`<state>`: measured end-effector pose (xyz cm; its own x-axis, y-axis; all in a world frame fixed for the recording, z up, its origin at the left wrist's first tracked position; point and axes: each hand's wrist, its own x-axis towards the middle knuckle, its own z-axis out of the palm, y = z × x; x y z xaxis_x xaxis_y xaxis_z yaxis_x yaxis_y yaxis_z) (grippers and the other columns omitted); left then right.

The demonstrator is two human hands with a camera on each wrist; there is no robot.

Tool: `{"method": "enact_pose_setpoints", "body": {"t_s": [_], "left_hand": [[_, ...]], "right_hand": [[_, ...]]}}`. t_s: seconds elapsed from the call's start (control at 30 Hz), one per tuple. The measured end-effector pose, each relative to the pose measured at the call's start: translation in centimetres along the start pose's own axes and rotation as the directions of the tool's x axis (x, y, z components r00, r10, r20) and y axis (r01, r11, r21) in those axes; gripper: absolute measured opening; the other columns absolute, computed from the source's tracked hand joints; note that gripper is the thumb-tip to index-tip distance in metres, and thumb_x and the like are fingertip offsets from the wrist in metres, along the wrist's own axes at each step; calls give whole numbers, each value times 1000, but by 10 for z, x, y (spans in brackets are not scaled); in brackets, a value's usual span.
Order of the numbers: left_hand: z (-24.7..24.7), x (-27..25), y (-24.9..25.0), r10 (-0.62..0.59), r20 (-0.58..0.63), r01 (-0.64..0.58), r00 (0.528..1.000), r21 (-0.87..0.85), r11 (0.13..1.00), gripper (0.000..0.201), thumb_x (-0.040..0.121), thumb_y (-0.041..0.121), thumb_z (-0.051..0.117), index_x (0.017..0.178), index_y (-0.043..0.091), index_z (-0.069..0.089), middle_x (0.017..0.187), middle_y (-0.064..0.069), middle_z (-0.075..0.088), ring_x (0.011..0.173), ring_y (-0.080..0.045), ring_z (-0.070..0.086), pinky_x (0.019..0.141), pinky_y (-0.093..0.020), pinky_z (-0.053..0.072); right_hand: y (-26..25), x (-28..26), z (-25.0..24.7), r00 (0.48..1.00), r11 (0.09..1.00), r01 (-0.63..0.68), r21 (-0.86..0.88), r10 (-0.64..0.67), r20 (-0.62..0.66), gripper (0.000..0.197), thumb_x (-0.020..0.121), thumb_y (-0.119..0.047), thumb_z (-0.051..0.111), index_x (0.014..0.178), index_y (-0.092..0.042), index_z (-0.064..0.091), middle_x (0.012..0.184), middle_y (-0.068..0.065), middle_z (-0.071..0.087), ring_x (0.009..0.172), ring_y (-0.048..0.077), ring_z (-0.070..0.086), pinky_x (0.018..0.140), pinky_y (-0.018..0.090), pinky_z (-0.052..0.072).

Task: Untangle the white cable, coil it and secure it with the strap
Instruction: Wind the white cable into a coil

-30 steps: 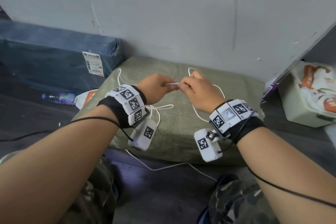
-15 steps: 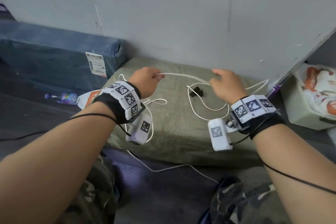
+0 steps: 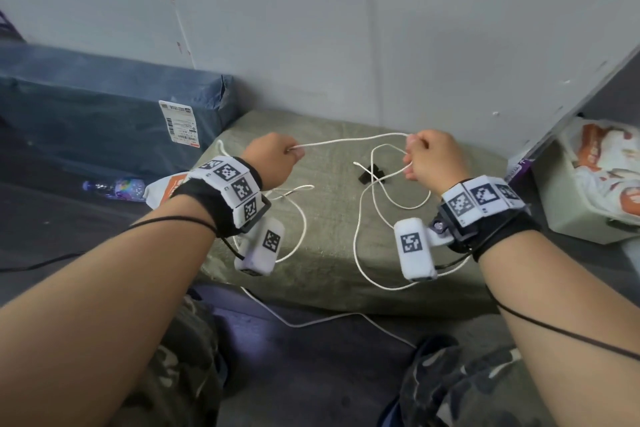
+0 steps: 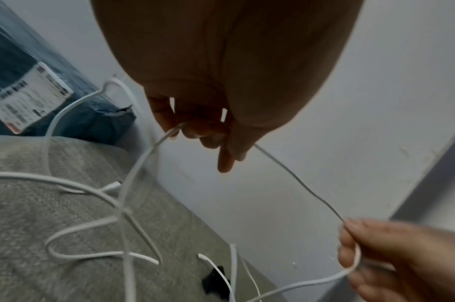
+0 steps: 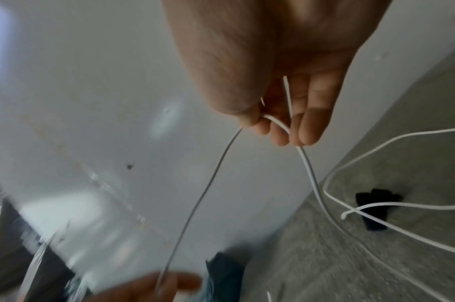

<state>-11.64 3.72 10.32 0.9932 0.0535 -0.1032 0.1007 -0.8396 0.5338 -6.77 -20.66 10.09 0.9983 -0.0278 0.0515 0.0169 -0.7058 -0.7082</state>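
A thin white cable [image 3: 349,141] runs taut between my two hands above a grey-green cushion [image 3: 332,253]. My left hand [image 3: 277,158] pinches it at the left; in the left wrist view the left hand [image 4: 203,134] curls round the cable [image 4: 293,175]. My right hand [image 3: 429,158] grips it at the right, and the right hand [image 5: 286,126] has the cable [image 5: 211,179] passing between thumb and fingers. Loose loops of it lie on the cushion and trail to the floor. A small black strap [image 3: 372,174] lies on the cushion between the hands, under a cable loop; the strap [image 5: 376,210] also shows.
A dark blue wrapped parcel [image 3: 104,107] with a shipping label sits at the left against the wall. A plastic bottle [image 3: 114,186] lies on the floor beside it. A pale box [image 3: 581,211] with printed bags stands at the right. My knees are below.
My hands, close together a second ago, have drawn apart sideways, stretching a length of cable between them. The black strap, hidden before, now shows on the cushion.
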Motion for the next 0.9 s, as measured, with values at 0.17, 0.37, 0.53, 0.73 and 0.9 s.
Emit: {"method": "enact_pose_setpoints", "body": {"t_s": [0.17, 0.37, 0.53, 0.73, 0.9], "left_hand": [[-2, 4, -10, -74, -9, 74, 997, 12, 997, 36, 96, 40, 44, 68, 18, 54, 64, 1, 50, 74, -27, 53, 71, -34, 40], [-1, -3, -2, -85, -6, 85, 996, 6, 996, 30, 96, 47, 38, 92, 33, 65, 75, 7, 57, 83, -24, 56, 96, -49, 42], [18, -8, 15, 42, 51, -42, 998, 5, 999, 27, 94, 44, 43, 102, 33, 67, 89, 5, 66, 92, -22, 59, 93, -47, 45], [19, -9, 16, 110, 43, -109, 993, -20, 994, 27, 98, 19, 44, 112, 14, 66, 85, -1, 57, 78, -18, 49, 71, -27, 34], [9, -2, 3, -30, 3, 30, 1000, 12, 999, 27, 99, 15, 40, 109, 14, 65, 98, -5, 60, 88, -26, 56, 71, -26, 36]], "right_hand": [[1, 1, -15, 988, 995, -90, -32, 85, -128, 27, 91, -29, 51, 87, -6, 63, 94, 15, 69, 92, 34, 63, 83, 34, 47], [-17, -14, -7, 1000, 978, 9, -208, -9, 5, 35, 91, -17, 46, 120, -5, 60, 126, 13, 61, 117, 32, 54, 95, 31, 40], [-44, -42, 23, 896, 940, 330, -81, -285, 341, 35, 95, -32, 46, 125, -17, 57, 117, 0, 65, 97, 15, 61, 86, 26, 41], [-34, -35, 26, 899, 907, 380, -184, -314, 306, 34, 98, -32, 40, 78, -12, 58, 63, -1, 52, 61, 20, 49, 59, 30, 34], [-27, -21, 13, 969, 944, 245, -220, -233, 79, 36, 98, -30, 39, 71, -8, 48, 62, 1, 46, 70, 27, 45, 63, 30, 27]]}}
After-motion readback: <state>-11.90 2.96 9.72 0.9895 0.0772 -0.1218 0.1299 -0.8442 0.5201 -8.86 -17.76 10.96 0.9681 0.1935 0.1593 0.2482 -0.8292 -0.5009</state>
